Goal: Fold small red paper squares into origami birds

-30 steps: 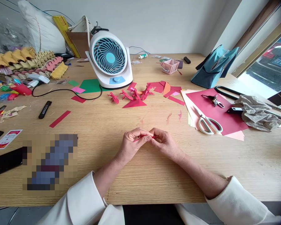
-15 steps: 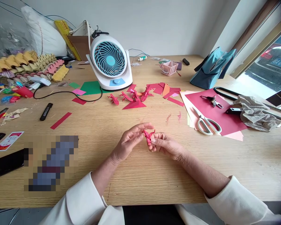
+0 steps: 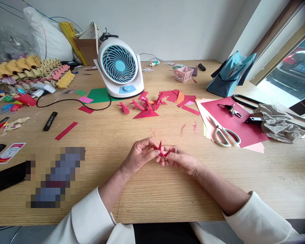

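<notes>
A small red origami crane (image 3: 162,151) is pinched between both hands, above the near middle of the wooden table. My left hand (image 3: 141,155) grips its left side between thumb and fingers. On the other side, my right hand (image 3: 181,159) is closed on the paper, the thumb lying over its lower right part. One narrow point of the folded paper sticks upward; the fingers hide some of the rest. Farther back lie several folded red paper pieces (image 3: 143,104), with a flat red triangle (image 3: 146,113) in front of them.
A white fan (image 3: 120,67) stands behind the folded pieces. To the right, white-handled scissors (image 3: 225,134) rest on red paper sheets (image 3: 254,132), near a crumpled grey cloth (image 3: 279,122). At left lie a black marker (image 3: 50,121), a red strip (image 3: 66,130) and a black cable (image 3: 73,105).
My left hand has closed from spread fingers into a pinch on the crane. The crane has turned in my right hand, and one point now stands upright.
</notes>
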`<state>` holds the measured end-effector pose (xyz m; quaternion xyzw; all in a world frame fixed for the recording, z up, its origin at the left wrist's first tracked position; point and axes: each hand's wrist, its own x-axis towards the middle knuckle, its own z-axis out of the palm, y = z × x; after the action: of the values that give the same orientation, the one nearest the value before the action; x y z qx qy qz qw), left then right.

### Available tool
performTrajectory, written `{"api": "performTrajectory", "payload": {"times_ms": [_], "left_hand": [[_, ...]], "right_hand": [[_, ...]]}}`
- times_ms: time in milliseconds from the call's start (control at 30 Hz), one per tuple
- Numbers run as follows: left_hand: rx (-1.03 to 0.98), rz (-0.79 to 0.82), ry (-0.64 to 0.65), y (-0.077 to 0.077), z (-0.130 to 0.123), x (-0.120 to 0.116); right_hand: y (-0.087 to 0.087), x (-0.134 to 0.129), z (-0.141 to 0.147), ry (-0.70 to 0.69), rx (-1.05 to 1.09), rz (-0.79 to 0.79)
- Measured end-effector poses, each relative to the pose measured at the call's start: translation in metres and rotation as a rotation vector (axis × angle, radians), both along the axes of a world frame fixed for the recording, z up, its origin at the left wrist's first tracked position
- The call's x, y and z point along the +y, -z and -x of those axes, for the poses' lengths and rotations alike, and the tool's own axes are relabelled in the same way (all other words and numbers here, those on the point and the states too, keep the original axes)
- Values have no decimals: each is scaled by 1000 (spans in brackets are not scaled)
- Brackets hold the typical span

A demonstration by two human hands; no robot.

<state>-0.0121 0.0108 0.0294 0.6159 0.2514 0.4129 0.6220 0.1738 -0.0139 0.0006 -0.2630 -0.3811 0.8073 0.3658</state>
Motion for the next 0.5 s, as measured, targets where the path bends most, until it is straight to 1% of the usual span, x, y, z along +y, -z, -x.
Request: {"api": "performTrajectory", "payload": {"times_ms": [133,200,267,367,433,500], "left_hand": [[84,68,-190,-4,-2,2],[142,89,-236,-4,-2,4],[187,105,-239,-2,-3,6],[222,105,-208,2,-3,7],[244,97,-172,6,-2,7],[269,96,-138,9,-2,8]], "right_hand": [[-3,4,1,257,-199,-100],[-6,5,1,375,-309,-178],[-8,5,0,450,-398,-282],[-10,3,-1,491,-448,-428],[-11,2,-2,497,-427,-481],[-12,2,-2,500,-400,-493]]}}
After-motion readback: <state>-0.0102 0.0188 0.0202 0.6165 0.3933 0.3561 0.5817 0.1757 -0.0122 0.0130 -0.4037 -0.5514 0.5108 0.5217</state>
